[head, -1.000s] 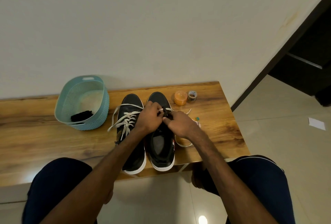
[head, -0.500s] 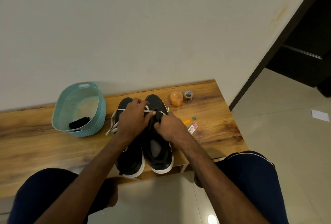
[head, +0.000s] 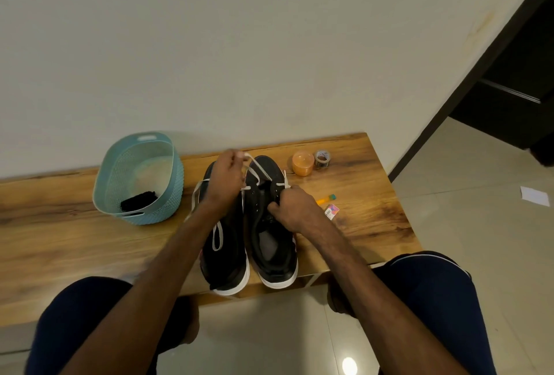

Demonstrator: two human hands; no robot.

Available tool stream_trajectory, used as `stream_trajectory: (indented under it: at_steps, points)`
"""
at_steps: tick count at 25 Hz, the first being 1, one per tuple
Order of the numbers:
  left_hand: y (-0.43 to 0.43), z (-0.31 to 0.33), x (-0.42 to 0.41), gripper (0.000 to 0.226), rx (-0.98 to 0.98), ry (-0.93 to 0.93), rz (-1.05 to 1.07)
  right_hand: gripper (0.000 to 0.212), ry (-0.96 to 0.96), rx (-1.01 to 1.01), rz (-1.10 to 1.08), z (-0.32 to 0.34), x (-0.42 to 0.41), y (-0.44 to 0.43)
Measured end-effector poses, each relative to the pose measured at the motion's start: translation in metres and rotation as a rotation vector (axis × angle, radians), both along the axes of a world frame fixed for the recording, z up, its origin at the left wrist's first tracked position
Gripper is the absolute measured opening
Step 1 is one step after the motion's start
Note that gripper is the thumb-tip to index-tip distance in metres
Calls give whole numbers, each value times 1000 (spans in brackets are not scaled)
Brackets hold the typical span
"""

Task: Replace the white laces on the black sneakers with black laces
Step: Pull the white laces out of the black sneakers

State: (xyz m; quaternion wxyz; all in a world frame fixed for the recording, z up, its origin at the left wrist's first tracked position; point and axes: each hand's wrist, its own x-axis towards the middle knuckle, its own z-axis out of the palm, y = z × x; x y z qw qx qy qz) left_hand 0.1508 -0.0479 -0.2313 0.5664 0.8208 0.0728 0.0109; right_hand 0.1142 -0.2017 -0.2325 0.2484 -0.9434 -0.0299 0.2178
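Dim, warm indoor light — lamp glare on the floor tiles [head: 349,366]; edges bowed, hands perhaps slightly blurred.

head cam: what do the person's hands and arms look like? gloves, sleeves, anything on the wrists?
Both bare. The left hand and right hand show no gloves, rings or watch. The forearms are uncovered to the frame edge, with no sleeves in view. The only clothing visible is dark navy legwear with thin white piping at the right knee.
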Motion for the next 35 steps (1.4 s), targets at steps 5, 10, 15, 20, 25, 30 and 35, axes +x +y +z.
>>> stream_trajectory:
  at_steps: [5, 10, 15, 20, 25, 30, 35]
  points:
    - [36, 27, 3, 22, -676, -1, 287, 26, -10, 33, -18, 1, 0, 1]
    - [14, -9, -12, 35, 872, -10, -264, 31, -19, 13, -1, 1, 1, 1]
    - [9, -13, -7, 17, 988, -59, -223, 33, -10, 10, -10, -1, 1, 4]
    - [14, -1, -2, 21, 344, -74, -2, 31, -22, 17, -2, -2, 0, 3]
    - [28, 24, 1, 30, -790, 26, 142, 33, -7, 4, -20, -2, 1, 3]
    - [16, 4, -11, 21, 390, -114, -195, 35, -12, -5, -9, -3, 1, 3]
    - [8, -11, -13, 19, 1028, -131, -363, 36, -9, -21, 0, -5, 3, 3]
